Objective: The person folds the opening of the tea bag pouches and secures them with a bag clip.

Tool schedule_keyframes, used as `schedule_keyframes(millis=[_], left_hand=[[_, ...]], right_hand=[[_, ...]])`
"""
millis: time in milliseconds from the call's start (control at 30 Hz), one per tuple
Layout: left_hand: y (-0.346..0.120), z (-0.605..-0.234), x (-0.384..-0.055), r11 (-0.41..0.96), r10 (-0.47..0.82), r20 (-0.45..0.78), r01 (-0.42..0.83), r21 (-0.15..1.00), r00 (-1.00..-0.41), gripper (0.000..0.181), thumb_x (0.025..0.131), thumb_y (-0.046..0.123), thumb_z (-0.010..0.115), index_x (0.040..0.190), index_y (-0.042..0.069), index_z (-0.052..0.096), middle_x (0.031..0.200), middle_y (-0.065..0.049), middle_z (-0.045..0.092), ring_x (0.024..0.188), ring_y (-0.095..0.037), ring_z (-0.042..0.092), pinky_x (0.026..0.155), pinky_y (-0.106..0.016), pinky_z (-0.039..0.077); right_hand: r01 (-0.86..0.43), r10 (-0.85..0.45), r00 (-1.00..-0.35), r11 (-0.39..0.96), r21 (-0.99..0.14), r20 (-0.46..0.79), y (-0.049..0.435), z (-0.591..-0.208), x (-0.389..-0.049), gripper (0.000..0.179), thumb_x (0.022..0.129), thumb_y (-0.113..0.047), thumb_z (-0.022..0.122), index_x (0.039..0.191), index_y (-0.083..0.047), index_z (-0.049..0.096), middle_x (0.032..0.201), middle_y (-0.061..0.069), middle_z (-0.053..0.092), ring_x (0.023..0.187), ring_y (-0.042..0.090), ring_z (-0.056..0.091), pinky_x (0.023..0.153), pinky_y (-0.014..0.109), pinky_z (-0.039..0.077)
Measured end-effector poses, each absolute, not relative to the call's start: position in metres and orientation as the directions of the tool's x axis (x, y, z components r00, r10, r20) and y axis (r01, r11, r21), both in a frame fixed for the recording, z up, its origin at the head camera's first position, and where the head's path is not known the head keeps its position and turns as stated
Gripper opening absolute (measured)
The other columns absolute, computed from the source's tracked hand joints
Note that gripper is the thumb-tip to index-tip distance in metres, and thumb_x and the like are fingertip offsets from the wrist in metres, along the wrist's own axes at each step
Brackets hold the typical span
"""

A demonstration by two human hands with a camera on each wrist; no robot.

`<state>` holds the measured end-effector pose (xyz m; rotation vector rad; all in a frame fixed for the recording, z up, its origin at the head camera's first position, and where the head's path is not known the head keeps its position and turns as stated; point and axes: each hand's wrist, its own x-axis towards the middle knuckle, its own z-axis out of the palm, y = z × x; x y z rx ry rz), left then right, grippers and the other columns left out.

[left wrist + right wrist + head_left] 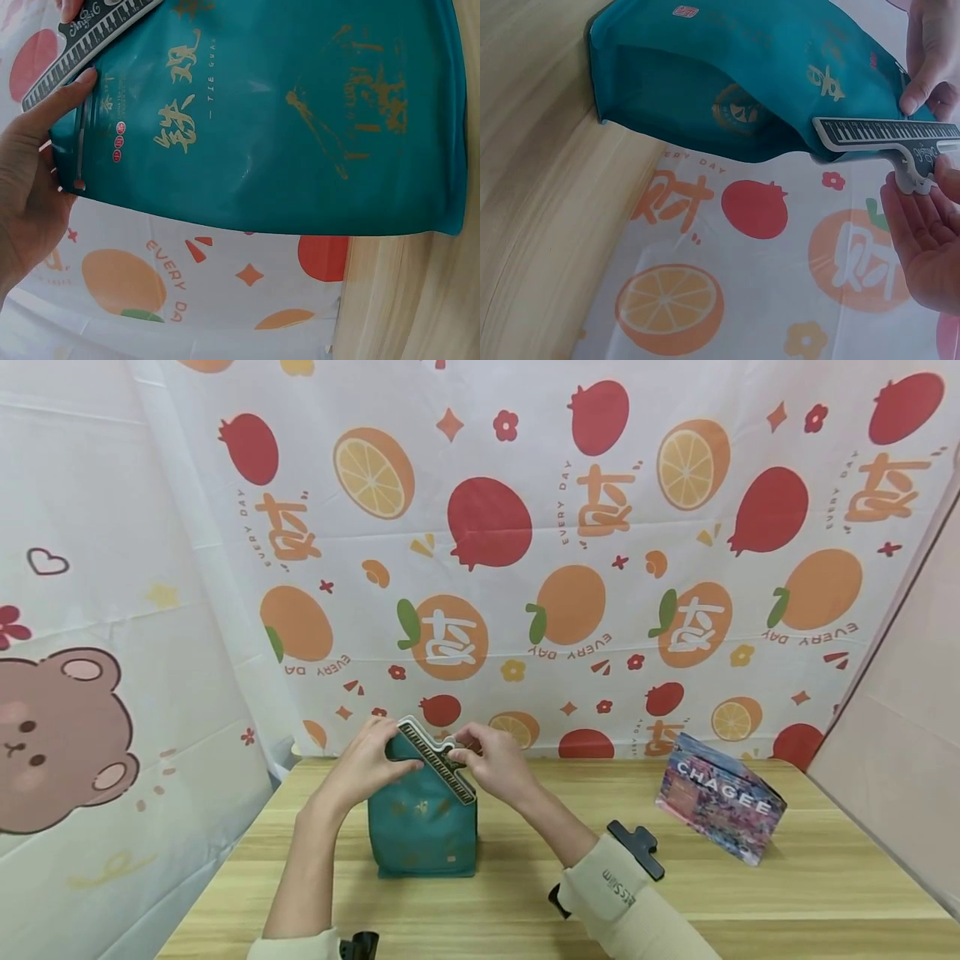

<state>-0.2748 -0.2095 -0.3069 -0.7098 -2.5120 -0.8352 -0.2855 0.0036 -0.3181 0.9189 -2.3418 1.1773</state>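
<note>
The teal bag looks like smooth plastic film, softly glossy, with metallic-looking gold print. The clip at its top is smooth-faced; beneath the bag is a smooth wood-grained table, behind it matt, creased cloth.

Free room around the bag. The left hand, the slanting piano clip and the right hand obstruct its top. Its front face lies open to approach between the left forearm and the right forearm. The latter, seen from the head, screens the near-left approach to the black clip; a lane of table separates that clip from the CHAGEE pack. The curtain bounds the rear.
</note>
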Motion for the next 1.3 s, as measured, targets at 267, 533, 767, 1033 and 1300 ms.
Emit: schedule_keyframes(millis=[267, 533, 767, 1033, 1300], left_hand=[[-0.211, -0.309, -0.276, 0.722, 0.326, 0.526, 0.566, 0.398, -0.786, 0.041, 0.073, 0.018, 0.079, 0.108, 0.005, 0.062, 0.101, -0.007, 0.055, 0.093, -0.022, 0.043, 0.074, -0.041, 0.042], [-0.210, -0.308, -0.277, 0.715, 0.328, 0.533, 0.574, 0.400, -0.780, 0.036, 0.072, 0.016, 0.080, 0.101, 0.006, 0.063, 0.096, -0.005, 0.054, 0.091, -0.021, 0.042, 0.073, -0.040, 0.040], [-0.211, -0.309, -0.275, 0.712, 0.304, 0.517, 0.552, 0.435, -0.800, 0.039, 0.073, 0.017, 0.079, 0.105, 0.004, 0.060, 0.104, -0.010, 0.055, 0.096, -0.024, 0.043, 0.078, -0.045, 0.041], [-0.218, -0.319, -0.270, 0.569, 0.201, 0.464, 0.488, 0.661, -0.863, 0.066, 0.077, 0.017, 0.075, 0.130, 0.003, 0.038, 0.122, -0.016, 0.043, 0.108, -0.033, 0.044, 0.087, -0.051, 0.039], [-0.234, -0.335, -0.264, 0.489, 0.160, 0.303, 0.342, 0.802, -0.940, 0.084, 0.082, 0.023, 0.071, 0.142, 0.002, 0.017, 0.126, -0.025, 0.037, 0.114, -0.041, 0.040, 0.090, -0.053, 0.036]], right_hand=[[-0.691, -0.396, -0.722, 0.452, -0.564, 0.567, 0.004, -0.318, -0.287, 0.009, 0.086, -0.012, 0.066, 0.092, -0.006, 0.064, 0.078, -0.003, 0.062, 0.066, 0.008, 0.055, 0.061, 0.023, 0.046], [-0.678, -0.408, -0.735, 0.465, -0.569, 0.542, 0.004, -0.315, -0.287, 0.011, 0.086, -0.015, 0.065, 0.094, -0.006, 0.064, 0.079, -0.004, 0.062, 0.068, 0.008, 0.054, 0.061, 0.023, 0.045], [-0.675, -0.416, -0.737, 0.432, -0.598, 0.532, 0.005, -0.316, -0.286, 0.017, 0.087, -0.016, 0.065, 0.101, -0.006, 0.064, 0.086, -0.002, 0.063, 0.073, 0.010, 0.058, 0.065, 0.022, 0.047], [-0.582, -0.427, -0.797, 0.359, -0.729, 0.426, 0.013, -0.328, -0.287, 0.044, 0.085, -0.022, 0.067, 0.126, -0.009, 0.054, 0.107, 0.004, 0.060, 0.093, 0.017, 0.059, 0.079, 0.028, 0.048], [-0.455, -0.491, -0.837, 0.382, -0.804, 0.240, 0.020, -0.353, -0.292, 0.051, 0.085, -0.023, 0.068, 0.128, -0.004, 0.048, 0.112, 0.007, 0.057, 0.100, 0.023, 0.057, 0.079, 0.032, 0.048]])
